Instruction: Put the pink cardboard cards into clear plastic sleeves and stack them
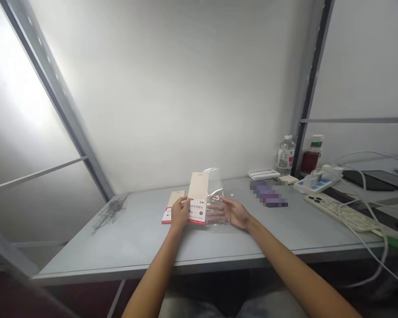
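My left hand grips the left edge of a flat ruler-set packet, cream above and white below, with red trim and printed characters. Just to its right a clear plastic bag stands partly upright, and I cannot tell whether the packet is partly inside it. Pinched at the right edge, the bag is in my right hand; its fingers show through the film. Behind my left hand lies a second packet of the same look, partly covered by that hand and the first packet.
Crumpled clear film lies at the table's left. Toward the right are a blurred purple item, a white box, a water bottle, a power strip, a keyboard and loose white cables. The table's front edge runs below my arms.
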`<state>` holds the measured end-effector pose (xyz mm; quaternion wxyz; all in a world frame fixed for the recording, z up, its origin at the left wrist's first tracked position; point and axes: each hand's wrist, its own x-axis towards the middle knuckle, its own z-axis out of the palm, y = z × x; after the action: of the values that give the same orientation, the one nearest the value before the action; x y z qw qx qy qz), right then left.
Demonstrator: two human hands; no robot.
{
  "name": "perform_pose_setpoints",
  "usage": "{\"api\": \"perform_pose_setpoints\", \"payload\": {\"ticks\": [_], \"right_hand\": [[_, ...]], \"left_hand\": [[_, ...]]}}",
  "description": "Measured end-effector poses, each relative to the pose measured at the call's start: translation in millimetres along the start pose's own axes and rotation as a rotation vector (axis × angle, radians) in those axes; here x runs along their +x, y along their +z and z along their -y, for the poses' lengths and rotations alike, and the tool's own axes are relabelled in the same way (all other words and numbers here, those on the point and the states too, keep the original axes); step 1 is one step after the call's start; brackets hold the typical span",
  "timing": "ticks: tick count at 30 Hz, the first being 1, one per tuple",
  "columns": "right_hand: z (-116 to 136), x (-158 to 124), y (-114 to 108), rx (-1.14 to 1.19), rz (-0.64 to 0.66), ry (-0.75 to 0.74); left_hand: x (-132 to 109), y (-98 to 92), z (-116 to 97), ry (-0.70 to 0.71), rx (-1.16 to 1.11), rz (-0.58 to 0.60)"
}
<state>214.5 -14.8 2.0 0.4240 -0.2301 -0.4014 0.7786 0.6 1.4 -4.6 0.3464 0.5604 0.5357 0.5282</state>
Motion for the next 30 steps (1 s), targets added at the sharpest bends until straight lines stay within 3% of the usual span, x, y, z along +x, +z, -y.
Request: {"api": "perform_pose_setpoints", "payload": {"ticks": [3, 10, 16, 22, 27, 30], "right_hand": [[-1.1, -0.1, 2.2, -0.014, 0.009, 0.02], [0.3, -1.9, 5.2, -0.052, 0.041, 0.02], [-2.4, -0.7, 2.6, -0.109, -0.005, -0.051], [-7.4, 3.5, 2.1, -0.195, -0.096, -0.019], [-9.4, 4.9, 1.9, -0.225, -0.088, -0.035], [-11.5, 6.0, 0.2, -0.242, -0.079, -0.053]], "left_hand": [[-0.3, 1.0, 4.8, 0.055, 0.003, -0.007], [-1.1, 5.0, 1.4, -0.009, -0.129, 0.003], [-2.9, 5.0, -3.9, -0.02, -0.201, 0.056], [-6.4, 8.8, -9.0, -0.025, -0.185, 0.104], [-10.4, 10.4, -12.6, 0.069, -0.124, 0.081], [-11.4, 10.6, -12.1, 0.065, -0.102, 0.124]]}}
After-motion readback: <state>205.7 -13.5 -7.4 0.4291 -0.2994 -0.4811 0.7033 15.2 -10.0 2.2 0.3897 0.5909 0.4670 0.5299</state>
